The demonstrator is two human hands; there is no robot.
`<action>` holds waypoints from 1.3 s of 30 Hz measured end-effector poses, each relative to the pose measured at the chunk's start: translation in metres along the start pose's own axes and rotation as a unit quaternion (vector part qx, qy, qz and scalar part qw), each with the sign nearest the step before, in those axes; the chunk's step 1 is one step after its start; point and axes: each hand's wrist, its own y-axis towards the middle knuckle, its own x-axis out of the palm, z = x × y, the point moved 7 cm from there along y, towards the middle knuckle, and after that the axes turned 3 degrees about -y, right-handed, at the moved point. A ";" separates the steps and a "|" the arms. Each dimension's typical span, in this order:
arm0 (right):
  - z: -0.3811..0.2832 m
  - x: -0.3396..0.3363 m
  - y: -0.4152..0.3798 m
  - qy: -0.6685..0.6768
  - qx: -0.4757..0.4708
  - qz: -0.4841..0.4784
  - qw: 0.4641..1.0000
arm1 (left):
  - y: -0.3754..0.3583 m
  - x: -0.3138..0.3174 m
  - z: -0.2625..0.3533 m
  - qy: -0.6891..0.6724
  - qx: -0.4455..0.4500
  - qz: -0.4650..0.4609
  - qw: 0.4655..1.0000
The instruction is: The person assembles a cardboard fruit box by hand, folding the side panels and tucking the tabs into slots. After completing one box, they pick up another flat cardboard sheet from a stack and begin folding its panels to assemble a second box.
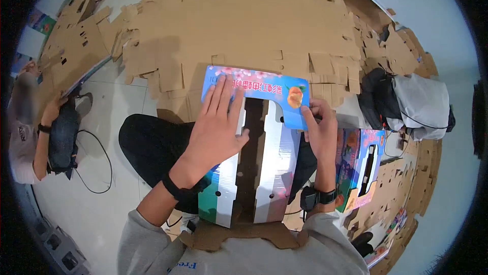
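Note:
A printed cardboard box [276, 173] with white inner flaps stands between my legs, with a dark gap down its middle. Across its far end lies a blue and pink panel [259, 84] with peach pictures and red lettering. My left hand [216, 127] rests flat on the panel's left part, fingers stretched out. At the panel's right edge, my right hand [319, 125] pinches the corner between thumb and curled fingers. A brown cardboard flap [239, 237] of the box lies against my body.
Flattened cardboard [244, 21] spreads ahead. Another printed box [360, 168] stands at the right, near a grey and black bag [422, 105]. At the left, a co-worker's arm [43, 138] reaches beside a dark bag [65, 138]; a cable [107, 158] lies on the floor.

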 end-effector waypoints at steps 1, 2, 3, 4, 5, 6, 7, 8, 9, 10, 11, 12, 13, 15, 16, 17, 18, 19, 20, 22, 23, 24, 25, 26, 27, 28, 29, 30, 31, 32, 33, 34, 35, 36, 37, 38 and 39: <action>0.000 0.001 -0.003 -0.001 0.001 0.002 1.000 | 0.001 0.001 0.001 -0.006 0.000 -0.004 1.000; 0.001 0.004 -0.007 0.000 0.002 0.002 1.000 | 0.000 0.001 0.000 -0.011 -0.001 -0.008 1.000; 0.001 0.005 -0.010 0.001 0.003 0.002 1.000 | 0.001 0.001 0.000 -0.015 -0.001 -0.011 1.000; 0.004 0.007 -0.010 -0.037 -0.035 0.011 0.999 | 0.001 0.002 -0.001 -0.020 0.000 -0.011 1.000; 0.015 0.013 -0.008 -0.076 -0.073 0.019 0.994 | 0.001 0.005 -0.002 -0.025 0.000 -0.011 1.000; 0.025 0.018 -0.006 -0.114 -0.110 0.028 0.987 | 0.001 0.008 -0.003 -0.030 0.001 -0.011 0.999; 0.026 0.026 -0.009 -0.167 -0.141 0.042 0.975 | 0.000 0.011 -0.005 -0.028 0.004 -0.010 1.000; 0.027 0.028 -0.013 -0.192 -0.152 0.067 0.967 | 0.000 0.014 -0.008 -0.027 0.010 -0.010 1.000; 0.022 0.029 -0.017 -0.218 -0.164 0.091 0.958 | 0.000 0.016 -0.009 -0.025 0.014 -0.009 1.000; 0.006 0.031 -0.019 -0.241 -0.179 0.114 0.947 | 0.000 0.016 -0.009 -0.022 0.012 -0.003 1.000; -0.011 0.035 -0.019 -0.266 -0.205 0.030 0.941 | -0.002 0.015 -0.009 -0.019 0.009 0.002 1.000; -0.018 0.045 -0.023 -0.296 -0.243 0.033 0.923 | -0.003 0.013 -0.009 -0.016 0.007 0.006 1.000; -0.027 0.059 -0.028 -0.326 -0.282 0.036 0.902 | -0.004 0.010 -0.008 -0.027 -0.007 0.010 1.000; -0.031 0.076 -0.033 -0.346 -0.294 0.038 0.890 | -0.007 0.004 0.002 -0.050 -0.033 0.021 0.998; -0.032 0.080 -0.036 -0.351 -0.283 0.034 0.892 | -0.012 0.007 0.003 -0.039 -0.047 0.023 0.998; -0.033 0.083 -0.039 -0.355 -0.272 0.028 0.894 | -0.019 0.012 0.003 -0.029 -0.061 0.025 0.997; -0.033 0.083 -0.042 -0.358 -0.260 0.021 0.896 | -0.022 0.013 0.002 -0.018 -0.077 0.026 0.997; -0.034 0.084 -0.044 -0.338 -0.251 0.007 0.907 | -0.023 0.012 0.001 -0.018 -0.080 0.033 0.996; -0.036 0.085 -0.045 -0.336 -0.262 0.001 0.905 | -0.022 0.009 0.000 -0.017 -0.082 0.041 0.996; -0.037 0.080 -0.045 -0.335 -0.284 -0.007 0.899 | -0.021 -0.001 -0.002 -0.010 -0.073 0.065 0.995; -0.040 0.074 -0.041 -0.287 -0.290 -0.003 0.913 | -0.020 -0.011 -0.003 -0.007 -0.064 0.082 0.995; -0.046 0.072 -0.041 -0.284 -0.299 0.011 0.911 | -0.019 -0.022 -0.003 -0.004 -0.058 0.097 0.994; -0.055 0.072 -0.040 -0.279 -0.308 0.023 0.909 | -0.016 -0.034 -0.004 0.008 -0.066 0.121 0.990; -0.064 0.072 -0.039 -0.274 -0.316 0.035 0.908 | -0.012 -0.037 -0.007 0.025 -0.057 0.134 0.989; -0.074 0.075 -0.035 -0.301 -0.320 0.056 0.897 | -0.010 -0.038 -0.008 0.042 -0.048 0.144 0.988; -0.071 0.082 -0.025 -0.297 -0.316 0.058 0.899 | -0.005 -0.038 -0.010 0.060 -0.039 0.155 0.985; -0.065 0.090 -0.013 -0.292 -0.315 0.062 0.901 | 0.003 -0.033 -0.016 0.071 -0.045 0.156 0.984; -0.060 0.097 -0.004 -0.288 -0.312 0.066 0.903 | 0.011 -0.023 -0.028 0.069 -0.053 0.160 0.983; -0.059 0.105 0.001 -0.309 -0.306 0.069 0.898 | 0.018 -0.011 -0.038 0.064 -0.063 0.165 0.982; -0.060 0.107 0.006 -0.315 -0.308 0.070 0.895 | 0.023 -0.001 -0.044 0.062 -0.075 0.173 0.980; -0.062 0.111 0.008 -0.321 -0.307 0.070 0.893 | 0.027 0.003 -0.045 0.071 -0.082 0.168 0.980; -0.062 0.114 0.007 -0.326 -0.301 0.071 0.893 | 0.029 0.005 -0.045 0.079 -0.085 0.157 0.981; -0.060 0.115 0.006 -0.328 -0.299 0.066 0.894 | 0.028 0.007 -0.044 0.089 -0.086 0.147 0.981; -0.059 0.114 0.007 -0.330 -0.298 0.064 0.893 | 0.026 0.006 -0.043 0.076 -0.065 0.147 0.984; -0.058 0.113 0.008 -0.332 -0.300 0.064 0.892 | 0.025 0.004 -0.043 0.064 -0.043 0.150 0.986; -0.058 0.112 0.006 -0.335 -0.304 0.068 0.889 | 0.021 0.003 -0.041 0.049 -0.022 0.151 0.987; -0.057 0.111 0.004 -0.339 -0.306 0.070 0.887 | 0.013 0.004 -0.033 0.035 0.008 0.098 0.995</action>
